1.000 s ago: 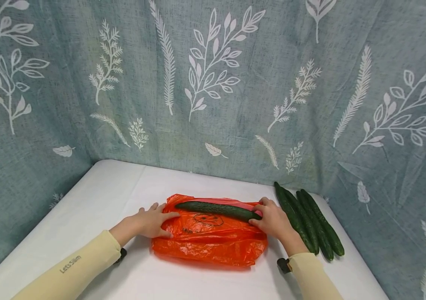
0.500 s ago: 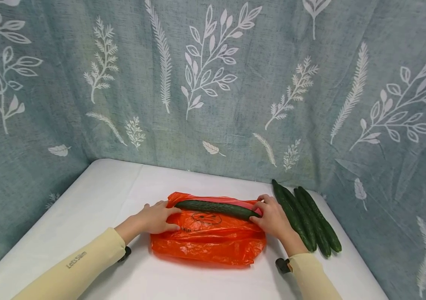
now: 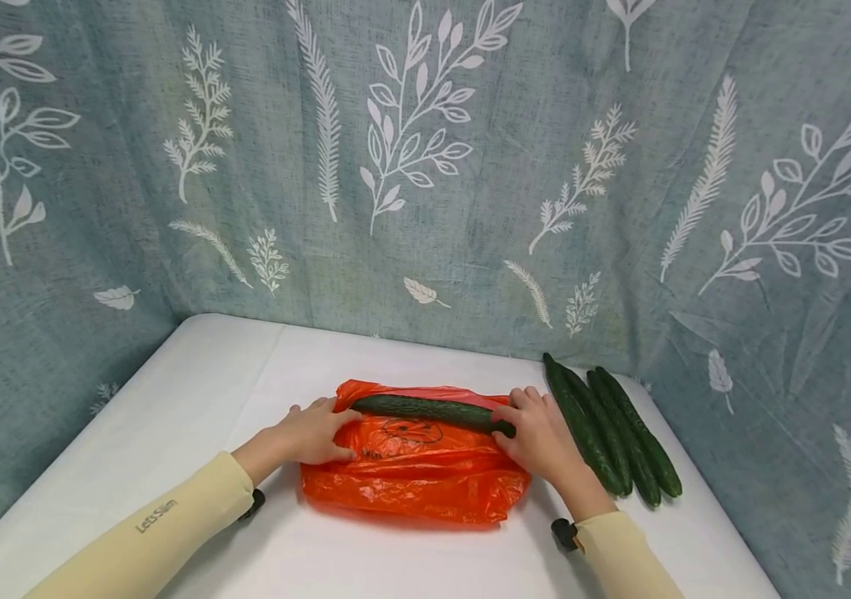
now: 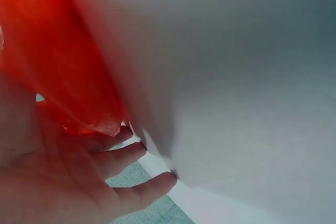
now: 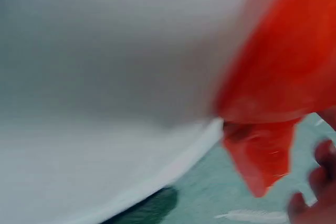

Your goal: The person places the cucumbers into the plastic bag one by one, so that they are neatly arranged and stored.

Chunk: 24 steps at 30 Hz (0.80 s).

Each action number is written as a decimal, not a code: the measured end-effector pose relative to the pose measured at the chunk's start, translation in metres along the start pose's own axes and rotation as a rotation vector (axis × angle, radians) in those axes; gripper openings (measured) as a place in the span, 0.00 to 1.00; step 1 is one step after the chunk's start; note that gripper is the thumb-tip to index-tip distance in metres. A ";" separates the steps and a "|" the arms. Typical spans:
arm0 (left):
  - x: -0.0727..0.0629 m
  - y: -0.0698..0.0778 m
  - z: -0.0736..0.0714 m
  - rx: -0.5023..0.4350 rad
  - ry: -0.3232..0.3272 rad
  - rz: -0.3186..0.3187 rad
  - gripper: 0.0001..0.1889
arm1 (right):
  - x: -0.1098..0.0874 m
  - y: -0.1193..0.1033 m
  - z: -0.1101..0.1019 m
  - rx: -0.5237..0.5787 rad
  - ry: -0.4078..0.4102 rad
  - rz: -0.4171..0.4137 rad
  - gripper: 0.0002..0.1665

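Observation:
An orange-red plastic bag (image 3: pixel 425 491) with a dark printed drawing lies across the white table. One long green cucumber (image 3: pixel 425 408) lies along the bag's far side, at its opening, with the paler inner plastic showing behind it. My left hand (image 3: pixel 313 433) rests at the bag's left end, fingers spread and thumb over the plastic. In the left wrist view, that hand's fingers (image 4: pixel 142 190) extend loosely beside the bag. My right hand (image 3: pixel 541 437) pinches the cucumber's right end between thumb and index finger. The right wrist view shows its other fingers (image 5: pixel 320 177) blurred and bent.
Several more cucumbers (image 3: pixel 612 433) lie side by side at the table's right edge, just beyond my right hand. A blue-green curtain (image 3: pixel 425 274) with white leaf prints hangs behind and on both sides of the white table (image 3: pixel 245 374).
My right hand has shifted slightly left, its index finger now over the cucumber's end. My left hand's fingers have drawn closer together on the bag. The cucumber and bag barely move.

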<state>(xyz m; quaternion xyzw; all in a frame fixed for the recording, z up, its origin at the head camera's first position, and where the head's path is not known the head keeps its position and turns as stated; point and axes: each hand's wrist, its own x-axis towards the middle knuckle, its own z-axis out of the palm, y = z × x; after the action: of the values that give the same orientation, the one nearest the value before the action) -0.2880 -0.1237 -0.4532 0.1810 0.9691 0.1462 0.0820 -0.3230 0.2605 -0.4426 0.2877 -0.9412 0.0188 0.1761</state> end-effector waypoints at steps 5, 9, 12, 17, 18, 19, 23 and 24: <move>0.000 0.001 -0.001 0.006 -0.005 -0.011 0.33 | 0.003 -0.011 -0.008 0.148 -0.213 0.018 0.04; 0.000 0.002 0.000 0.015 -0.006 -0.012 0.34 | 0.001 -0.012 -0.012 0.263 -0.352 0.124 0.20; 0.000 0.002 0.001 0.021 -0.005 -0.022 0.34 | -0.002 -0.012 -0.014 0.304 -0.405 0.172 0.25; 0.000 0.004 0.000 0.017 0.001 -0.032 0.34 | -0.007 -0.016 -0.017 0.317 -0.483 0.227 0.23; 0.000 0.004 0.000 0.015 0.002 -0.032 0.34 | -0.008 -0.017 -0.017 0.313 -0.499 0.233 0.22; 0.001 0.005 0.001 0.011 0.003 -0.031 0.34 | -0.008 -0.018 -0.017 0.308 -0.512 0.238 0.22; 0.001 0.005 0.000 0.002 0.014 -0.032 0.35 | -0.010 -0.021 -0.020 0.277 -0.542 0.232 0.21; 0.001 0.005 0.000 0.003 0.019 -0.032 0.35 | -0.010 -0.021 -0.020 0.276 -0.548 0.228 0.20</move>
<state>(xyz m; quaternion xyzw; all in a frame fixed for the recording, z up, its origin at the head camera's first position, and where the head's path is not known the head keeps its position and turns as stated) -0.2871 -0.1188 -0.4518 0.1642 0.9728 0.1453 0.0749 -0.2973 0.2510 -0.4285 0.1959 -0.9683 0.0876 -0.1279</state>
